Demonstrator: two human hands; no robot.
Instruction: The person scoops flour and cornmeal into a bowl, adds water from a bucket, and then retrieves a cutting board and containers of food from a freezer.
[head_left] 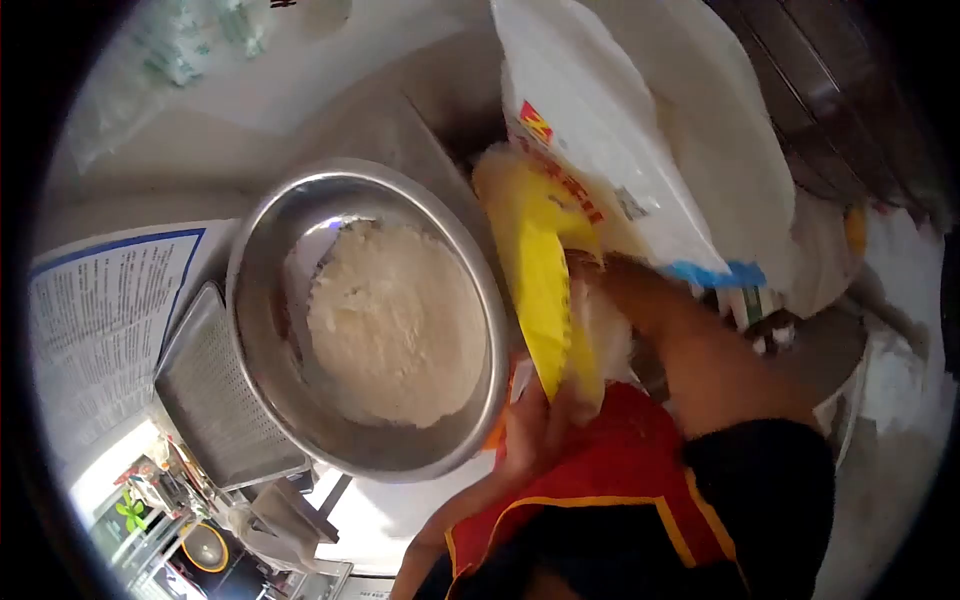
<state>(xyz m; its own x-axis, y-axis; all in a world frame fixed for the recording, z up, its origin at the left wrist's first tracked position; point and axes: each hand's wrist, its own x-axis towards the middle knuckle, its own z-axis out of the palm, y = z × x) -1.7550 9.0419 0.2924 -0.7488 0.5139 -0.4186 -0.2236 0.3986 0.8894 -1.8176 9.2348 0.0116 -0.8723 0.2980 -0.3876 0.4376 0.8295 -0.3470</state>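
Observation:
A large steel bowl (pixel 262 400) holds a mound of off-white powder (pixel 395 325). Right beside its rim is a yellow and clear plastic bag (pixel 535 270) with red lettering. My left hand (pixel 540 425) is closed on the bag's lower edge, close to the bowl. My right hand (pixel 625 290) reaches to the bag's other side; its fingers are blurred and partly hidden, so I cannot make out whether they grip anything. Behind the bag stands a big white sack (pixel 610 120) with a red mark and a blue edge.
A perforated metal tray (pixel 215 385) lies left of the bowl, near a printed sheet (pixel 110 310) with a blue border. Metal rack bars (pixel 830 90) are at the upper right. White bags (pixel 895 390) lie at the far right. A red apron (pixel 610 460) covers my front.

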